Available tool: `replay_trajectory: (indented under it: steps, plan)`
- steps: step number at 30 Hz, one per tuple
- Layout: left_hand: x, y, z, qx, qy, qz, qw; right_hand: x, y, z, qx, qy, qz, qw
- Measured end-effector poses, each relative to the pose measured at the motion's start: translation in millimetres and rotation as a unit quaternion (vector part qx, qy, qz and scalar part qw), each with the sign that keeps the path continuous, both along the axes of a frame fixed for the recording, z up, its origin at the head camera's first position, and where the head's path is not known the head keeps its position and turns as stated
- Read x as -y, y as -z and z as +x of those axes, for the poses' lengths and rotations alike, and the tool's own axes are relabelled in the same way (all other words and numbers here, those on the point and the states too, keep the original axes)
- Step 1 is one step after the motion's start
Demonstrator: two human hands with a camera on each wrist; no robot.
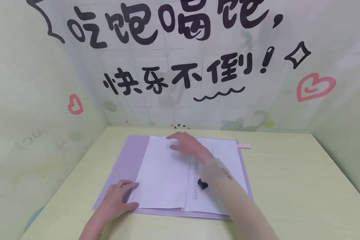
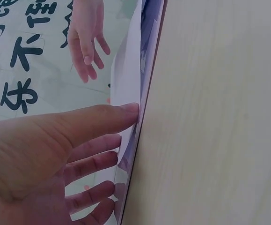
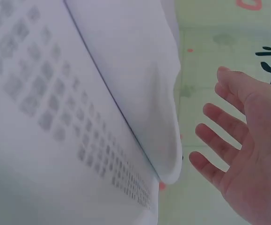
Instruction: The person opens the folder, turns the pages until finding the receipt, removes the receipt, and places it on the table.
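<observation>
R hand (image 1: 187, 144) fwd (arm (image 1: 237, 196) aslant), L hand (image 1: 117, 199) nearer, both w/ fingers (image 3: 226, 123) apart

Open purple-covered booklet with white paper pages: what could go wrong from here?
The left-hand white paper page might crease, since it bulges in the right wrist view. It might flip back if the left hand slips off, as the right hand seems clear of it.

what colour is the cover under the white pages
Plain light purple; the cover shows best in the head view, left of the pages.
</observation>
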State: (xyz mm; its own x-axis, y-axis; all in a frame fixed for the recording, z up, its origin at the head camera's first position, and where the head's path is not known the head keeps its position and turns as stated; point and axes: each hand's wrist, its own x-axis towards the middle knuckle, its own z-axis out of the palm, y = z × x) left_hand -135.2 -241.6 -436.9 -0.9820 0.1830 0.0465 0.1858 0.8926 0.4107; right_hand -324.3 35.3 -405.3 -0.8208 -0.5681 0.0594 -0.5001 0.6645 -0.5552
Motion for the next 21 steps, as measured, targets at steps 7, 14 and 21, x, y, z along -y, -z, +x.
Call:
replay_trajectory:
  steps: [7, 14, 21]
  plan:
    - [0.0, 0.3, 0.5, -0.004, 0.000, -0.001, 1.0000, -44, -2.9, 2.4, 0.002, 0.065, -0.053, 0.9965]
    - [0.2, 0.4, 1.2, 0.003, -0.001, 0.004, 1.0000, -87, -2.5, 4.3, 0.026, 0.111, -0.069, 0.9910]
    - [0.4, 1.4, 0.0, -0.003, -0.003, 0.004, 1.0000, -136, -6.7, 11.3, 0.048, 0.127, -0.092, 0.9864]
